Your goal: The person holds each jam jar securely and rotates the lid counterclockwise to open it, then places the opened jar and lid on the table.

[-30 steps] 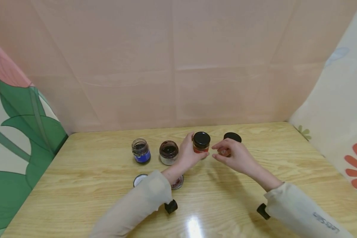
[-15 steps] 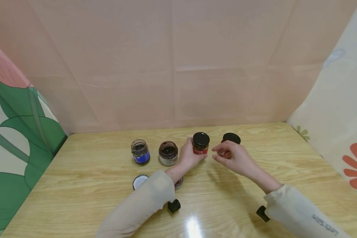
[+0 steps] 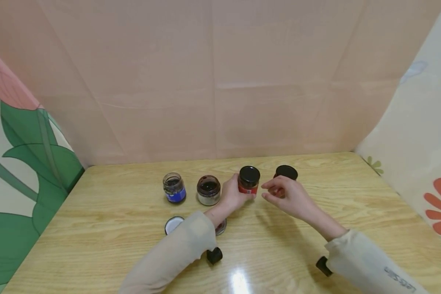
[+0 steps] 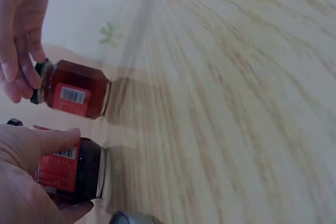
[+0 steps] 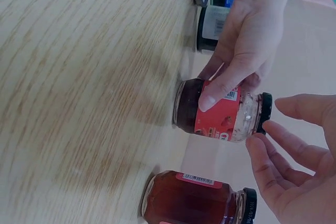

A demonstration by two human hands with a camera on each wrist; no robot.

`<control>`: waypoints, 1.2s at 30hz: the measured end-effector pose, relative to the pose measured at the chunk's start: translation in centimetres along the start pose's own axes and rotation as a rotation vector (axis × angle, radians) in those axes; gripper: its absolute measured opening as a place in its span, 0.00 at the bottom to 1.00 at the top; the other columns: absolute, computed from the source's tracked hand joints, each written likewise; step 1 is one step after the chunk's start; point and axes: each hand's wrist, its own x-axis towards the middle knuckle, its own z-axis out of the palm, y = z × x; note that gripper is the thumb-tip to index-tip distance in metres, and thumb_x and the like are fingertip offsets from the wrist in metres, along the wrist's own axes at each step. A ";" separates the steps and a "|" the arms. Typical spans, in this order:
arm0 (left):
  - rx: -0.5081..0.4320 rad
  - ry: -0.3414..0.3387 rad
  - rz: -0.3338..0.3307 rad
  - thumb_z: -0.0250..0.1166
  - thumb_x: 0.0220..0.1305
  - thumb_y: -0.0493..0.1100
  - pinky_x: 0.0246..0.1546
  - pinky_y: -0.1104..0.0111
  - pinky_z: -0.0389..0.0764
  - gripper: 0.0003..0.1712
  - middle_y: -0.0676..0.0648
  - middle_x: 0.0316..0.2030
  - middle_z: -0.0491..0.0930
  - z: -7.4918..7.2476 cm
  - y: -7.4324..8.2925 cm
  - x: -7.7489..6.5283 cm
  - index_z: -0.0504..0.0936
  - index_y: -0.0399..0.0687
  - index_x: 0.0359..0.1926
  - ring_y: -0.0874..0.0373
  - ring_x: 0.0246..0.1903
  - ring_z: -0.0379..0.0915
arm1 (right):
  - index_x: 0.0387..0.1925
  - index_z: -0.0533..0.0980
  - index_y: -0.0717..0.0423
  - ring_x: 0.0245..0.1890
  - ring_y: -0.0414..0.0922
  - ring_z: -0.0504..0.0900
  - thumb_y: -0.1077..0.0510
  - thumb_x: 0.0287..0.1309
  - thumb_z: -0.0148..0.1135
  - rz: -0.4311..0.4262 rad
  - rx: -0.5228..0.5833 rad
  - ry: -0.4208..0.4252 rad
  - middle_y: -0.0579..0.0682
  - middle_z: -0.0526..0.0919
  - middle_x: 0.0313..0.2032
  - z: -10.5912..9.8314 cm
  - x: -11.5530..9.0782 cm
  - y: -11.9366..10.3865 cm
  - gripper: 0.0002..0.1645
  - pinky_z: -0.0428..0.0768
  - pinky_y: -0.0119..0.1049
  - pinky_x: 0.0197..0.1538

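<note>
The left hand (image 3: 232, 197) grips the red jar (image 3: 248, 181) near the table's (image 3: 356, 204) back edge, with wide wood stretching in front of it. To its right, in the small gap before the brown jar (image 5: 189, 199), the right hand (image 3: 292, 196) holds nothing, fingers loosely bent, hardly moved from half a second ago. Left of the red jar stand two round, open-topped glass jars, white (image 3: 208, 194) and blue (image 3: 174, 190).

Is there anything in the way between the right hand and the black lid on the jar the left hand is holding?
Nothing visible is between the right hand and the black lid. The left hand grips the red-labelled glass jar below it; the other lidded jar stands farther right, partly behind the right hand in the head view.
</note>
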 end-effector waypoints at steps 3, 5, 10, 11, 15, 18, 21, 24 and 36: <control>0.007 -0.002 0.006 0.79 0.42 0.42 0.51 0.62 0.77 0.34 0.42 0.45 0.83 -0.1 0.1 -0.2 0.76 0.40 0.52 0.50 0.48 0.79 | 0.40 0.81 0.62 0.30 0.42 0.80 0.64 0.54 0.67 0.000 0.003 0.034 0.52 0.82 0.33 0.1 0.1 0.0 0.10 0.79 0.29 0.33; 0.004 -0.012 0.001 0.80 0.41 0.42 0.51 0.63 0.77 0.34 0.43 0.44 0.83 -0.2 0.2 -0.4 0.76 0.41 0.50 0.50 0.47 0.79 | 0.43 0.80 0.63 0.31 0.42 0.80 0.63 0.54 0.67 0.006 0.006 0.050 0.53 0.83 0.34 0.1 0.2 0.0 0.13 0.79 0.29 0.33; -0.042 -0.070 -0.039 0.80 0.41 0.43 0.50 0.63 0.77 0.33 0.46 0.44 0.83 -0.4 0.5 -1.1 0.77 0.44 0.50 0.53 0.47 0.78 | 0.51 0.75 0.66 0.32 0.44 0.79 0.56 0.56 0.68 0.038 0.004 0.023 0.58 0.81 0.38 0.2 0.4 0.0 0.25 0.79 0.30 0.34; -0.051 -0.081 -0.040 0.80 0.41 0.43 0.50 0.64 0.78 0.33 0.46 0.44 0.83 -0.4 0.6 -1.2 0.77 0.44 0.50 0.54 0.47 0.78 | 0.52 0.74 0.67 0.32 0.44 0.79 0.55 0.57 0.68 0.045 0.004 0.018 0.59 0.80 0.39 0.2 0.4 0.0 0.26 0.79 0.30 0.34; -0.061 -0.124 -0.020 0.80 0.43 0.45 0.45 0.67 0.79 0.34 0.48 0.45 0.82 -0.8 0.9 -1.8 0.77 0.47 0.53 0.55 0.45 0.78 | 0.53 0.74 0.68 0.32 0.46 0.77 0.50 0.58 0.66 0.078 0.016 0.007 0.59 0.77 0.40 0.2 0.3 0.0 0.30 0.77 0.31 0.33; -0.070 -0.143 0.003 0.79 0.44 0.45 0.44 0.68 0.79 0.35 0.48 0.46 0.81 -1.2 1.1 -2.2 0.76 0.48 0.55 0.56 0.45 0.78 | 0.53 0.74 0.67 0.32 0.46 0.76 0.47 0.59 0.65 0.091 0.023 0.010 0.58 0.76 0.40 0.2 0.3 0.0 0.30 0.76 0.32 0.33; -0.074 -0.143 0.029 0.79 0.45 0.44 0.44 0.68 0.80 0.34 0.48 0.46 0.82 -1.6 1.2 -2.6 0.77 0.48 0.54 0.57 0.45 0.79 | 0.53 0.76 0.65 0.32 0.45 0.75 0.46 0.58 0.65 0.094 0.017 0.023 0.56 0.76 0.39 0.2 0.3 -0.1 0.30 0.76 0.33 0.34; -0.064 -0.140 0.030 0.79 0.45 0.45 0.42 0.69 0.79 0.32 0.48 0.45 0.81 -1.9 1.3 -3.0 0.78 0.49 0.53 0.58 0.43 0.79 | 0.51 0.77 0.63 0.32 0.44 0.74 0.45 0.57 0.66 0.096 0.005 0.030 0.54 0.76 0.37 0.1 0.4 -0.2 0.29 0.75 0.33 0.33; 0.050 -0.068 0.084 0.80 0.40 0.55 0.36 0.71 0.75 0.38 0.52 0.41 0.75 -3.4 1.5 -4.6 0.78 0.55 0.56 0.59 0.39 0.71 | 0.48 0.80 0.59 0.32 0.43 0.73 0.42 0.58 0.64 0.116 0.014 0.012 0.49 0.78 0.33 0.0 0.7 -0.5 0.27 0.74 0.33 0.33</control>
